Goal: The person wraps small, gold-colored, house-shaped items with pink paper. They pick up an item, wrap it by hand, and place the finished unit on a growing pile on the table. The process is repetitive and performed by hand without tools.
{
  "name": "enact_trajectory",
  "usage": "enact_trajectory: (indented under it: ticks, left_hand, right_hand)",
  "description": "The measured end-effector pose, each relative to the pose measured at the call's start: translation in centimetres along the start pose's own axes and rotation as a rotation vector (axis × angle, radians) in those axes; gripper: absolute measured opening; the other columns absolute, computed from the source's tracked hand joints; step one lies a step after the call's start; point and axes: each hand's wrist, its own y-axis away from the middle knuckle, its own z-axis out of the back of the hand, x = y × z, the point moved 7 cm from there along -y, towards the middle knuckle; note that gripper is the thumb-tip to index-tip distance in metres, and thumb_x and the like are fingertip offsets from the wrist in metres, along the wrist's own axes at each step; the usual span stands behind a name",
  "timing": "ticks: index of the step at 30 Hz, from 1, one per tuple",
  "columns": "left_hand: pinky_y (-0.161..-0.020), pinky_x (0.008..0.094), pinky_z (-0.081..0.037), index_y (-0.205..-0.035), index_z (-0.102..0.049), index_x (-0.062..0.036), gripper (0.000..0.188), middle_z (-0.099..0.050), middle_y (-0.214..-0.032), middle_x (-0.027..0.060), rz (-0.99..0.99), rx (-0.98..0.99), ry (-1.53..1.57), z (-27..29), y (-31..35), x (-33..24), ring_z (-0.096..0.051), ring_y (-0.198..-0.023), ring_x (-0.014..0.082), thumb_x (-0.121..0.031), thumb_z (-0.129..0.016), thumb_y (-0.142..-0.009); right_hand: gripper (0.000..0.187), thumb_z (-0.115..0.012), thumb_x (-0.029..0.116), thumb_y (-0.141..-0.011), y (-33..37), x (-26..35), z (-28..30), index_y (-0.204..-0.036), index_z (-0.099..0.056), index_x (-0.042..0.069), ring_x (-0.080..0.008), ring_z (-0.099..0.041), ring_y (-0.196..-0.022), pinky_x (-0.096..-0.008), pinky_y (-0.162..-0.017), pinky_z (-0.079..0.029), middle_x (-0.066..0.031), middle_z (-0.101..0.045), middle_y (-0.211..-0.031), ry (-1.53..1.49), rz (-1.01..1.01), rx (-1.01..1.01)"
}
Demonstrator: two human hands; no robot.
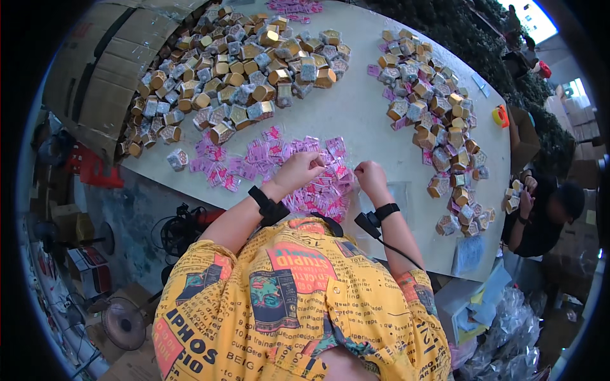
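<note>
My left hand (pixel 304 170) is over the near edge of a heap of small pink printed packets (pixel 241 168), its thumb and fingertips pinched together. My right hand (pixel 370 176) is a short way to its right, fingers curled closed, beside the same packets. Whatever either hand pinches is too small to make out. Under and beside my right forearm lies some clear, thin plastic (pixel 399 197). Dark bands circle both wrists, and a cable runs from the right one.
Many gold-and-white faceted boxes (pixel 238 70) are piled at the far left by a cardboard carton (pixel 95 70). Another row of boxes (pixel 438 101) mixed with pink packets runs down the table's right side. An orange tape dispenser (pixel 501 116) is near the right edge. A co-worker (pixel 546 209) holds boxes there.
</note>
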Motion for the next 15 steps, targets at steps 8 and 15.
enact_trajectory:
  ticks: [8,15]
  left_hand:
    - [-0.065,0.034,-0.05,-0.086,-0.063,-0.0012,0.019,-0.065,-0.077,0.012,0.036,0.095,-0.021,-2.1,0.4,1.7,-0.064,-0.07,0.0226,-0.018,-0.064,-0.078]
    - [-0.066,0.0392,-0.05,-0.085,-0.064,-0.0017,0.019,-0.064,-0.076,0.0142,-0.117,0.103,-0.255,-4.2,0.6,1.5,-0.063,-0.071,0.0305,-0.016,-0.065,-0.072]
  right_hand:
    - [0.018,-0.057,0.016,-0.075,-2.1,-1.3,-3.5,-0.078,-0.07,0.003,-0.0368,-0.064,-0.078,-0.0417,-0.07,-0.052,-0.0201,-0.065,-0.082,0.209,-0.069,0.104]
    - [0.015,-0.058,0.013,-0.081,-0.9,-1.0,-6.4,-0.073,-0.065,0.002,-0.0213,-0.061,-0.053,-0.0307,-0.049,-0.048,-0.0089,-0.064,-0.065,-0.244,-0.337,0.663]
